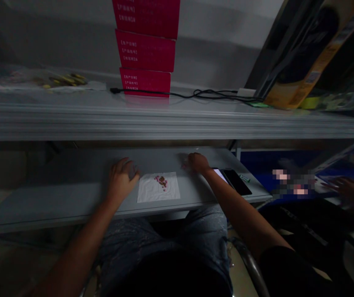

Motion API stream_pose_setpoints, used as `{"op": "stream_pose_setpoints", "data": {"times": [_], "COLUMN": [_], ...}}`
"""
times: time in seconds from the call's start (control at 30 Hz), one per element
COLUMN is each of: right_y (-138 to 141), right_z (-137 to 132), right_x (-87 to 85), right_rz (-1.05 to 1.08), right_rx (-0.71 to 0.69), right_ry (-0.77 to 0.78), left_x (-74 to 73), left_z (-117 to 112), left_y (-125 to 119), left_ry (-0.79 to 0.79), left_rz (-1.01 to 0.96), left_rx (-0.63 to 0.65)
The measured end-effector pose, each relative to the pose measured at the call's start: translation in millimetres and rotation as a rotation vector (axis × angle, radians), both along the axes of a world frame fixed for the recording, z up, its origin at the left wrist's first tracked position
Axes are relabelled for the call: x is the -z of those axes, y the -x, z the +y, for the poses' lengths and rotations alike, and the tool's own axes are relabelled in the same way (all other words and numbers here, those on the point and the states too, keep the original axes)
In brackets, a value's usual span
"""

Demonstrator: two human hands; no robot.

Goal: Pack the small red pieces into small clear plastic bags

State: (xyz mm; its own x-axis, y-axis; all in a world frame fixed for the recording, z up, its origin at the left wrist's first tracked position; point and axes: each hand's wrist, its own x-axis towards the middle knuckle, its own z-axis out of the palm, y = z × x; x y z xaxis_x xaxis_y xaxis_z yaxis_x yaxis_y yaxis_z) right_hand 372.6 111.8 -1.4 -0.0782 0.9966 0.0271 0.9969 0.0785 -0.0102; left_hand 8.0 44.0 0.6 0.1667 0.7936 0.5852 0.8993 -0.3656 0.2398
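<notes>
A white square sheet [146, 193] that looks like tissue lies on the grey table [84, 198], with a small heap of pinkish and brown bits [162, 181] near its middle. Just left of the sheet is my left hand [121, 177], fingers bent but apart, with nothing visible in it. My right hand [198, 162] is beyond the sheet's right side, fingers curled and closed. Something small and pinkish shows faintly by its fingertips, too blurred to name. Right of that hand lie a lit phone [220, 175], partly covered by my forearm, and a dark phone [237, 182].
A small green item [244, 178] lies beside the phones. Above the table, a shelf [71, 119] carries stacked red boxes [147, 53], a black cable [183, 96], a clear bag with yellow pieces [67, 80] and a yellow pack [291, 93]. Another person's hand [346, 185] is at right.
</notes>
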Motion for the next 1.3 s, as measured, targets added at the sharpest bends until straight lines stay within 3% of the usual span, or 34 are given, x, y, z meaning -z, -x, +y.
{"op": "stream_pose_setpoints", "data": {"times": [0.13, 0.37, 0.53, 0.6, 0.73, 0.83, 0.93, 1.03, 1.13, 1.3], "right_y": [0, -1, -12, -16, -5, 27, 67, 97, 109, 104], "right_z": [-2, -6, -15, -25, -69, -122, -176, -212, -222, -210], "right_x": [-8.2, -21.5, -49.7, -61.1, -68.5, -58.0, -39.3, -19.4, -0.7, 29.0], "right_rz": [-0.005, 0.075, 0.207, 0.379, 1.119, 1.419, 1.540, 1.635, 1.714, 1.721], "right_rx": [-0.007, -0.028, -0.075, -0.090, -0.154, -0.238, -0.321, -0.378, -0.361, -0.272], "right_ry": [-0.065, -0.170, -0.235, -0.234, -0.134, 0.072, 0.387, 0.660, 0.757, 0.716], "left_x": [-12.6, 4.1, 6.1, 6.1, 3.5, -1.8, -3.2, 6.0, 22.9, 44.8], "left_z": [-31, -67, -82, -93, -120, -141, -157, -165, -165, -156], "left_y": [-12, -25, -31, -35, -47, -61, -75, -84, -85, -86], "left_ry": [-0.085, -0.117, 0.032, 0.160, 0.409, 0.583, 0.729, 0.796, 0.818, 0.793], "left_rz": [-0.124, -0.248, -0.426, -0.521, -0.707, -0.877, -1.012, -1.049, -1.058, -1.023], "left_rx": [0.063, 0.132, 0.246, 0.306, 0.357, 0.397, 0.427, 0.437, 0.400, 0.372]}}
